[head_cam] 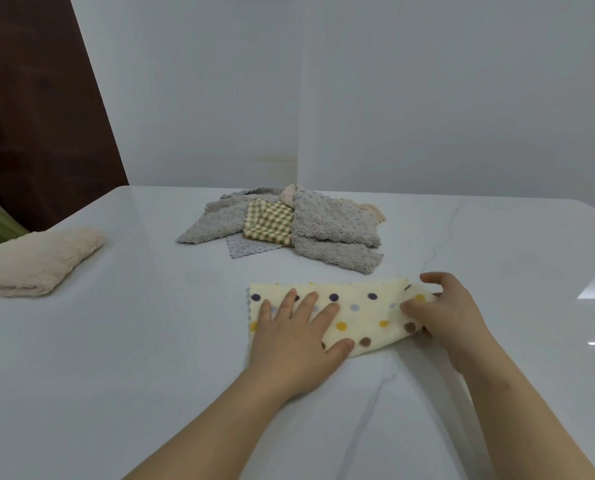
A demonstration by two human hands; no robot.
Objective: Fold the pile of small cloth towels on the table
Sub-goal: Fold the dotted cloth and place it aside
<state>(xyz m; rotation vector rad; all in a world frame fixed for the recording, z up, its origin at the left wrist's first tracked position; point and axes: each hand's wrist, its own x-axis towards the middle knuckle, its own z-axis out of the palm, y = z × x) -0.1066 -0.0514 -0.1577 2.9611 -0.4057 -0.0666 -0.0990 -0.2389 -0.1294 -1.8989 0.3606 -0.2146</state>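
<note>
1. head view: the dotted towel (358, 315) lies on the table (133, 358) just in front of the person. it is a long strip, and its long axis goes from left to right
2. the left hand (296, 344) lies flat on the left half of this towel. its fingers are straight and a little spread, so it presses the cloth down and grips nothing
3. the right hand (445, 317) has the right end of the towel. thumb and fingers are curled around the edge, and this end is lifted a little from the table and turned inward
4. the relation that matters, as i judge it: the free end is at the right hand and the pressed end is under the left one. so the next fold should go along the long axis, with the right end carried over to the left. the right hand is the nearer one for this. the left hand lies in the path and would need to slide out, or the cloth will land on its fingers
5. behind the dotted towel, near but apart, is the pile (327, 220) of unfolded towels. it is mostly grey, with a checked towel (268, 221) in the middle, and it does not block a sideways fold
6. well apart to the left, a peach towel (39, 263) lies folded near the table edge. i judge that most of the task is not yet done
7. behind the table are a pale wall (393, 98) and a dark brown panel (29, 116)
</note>
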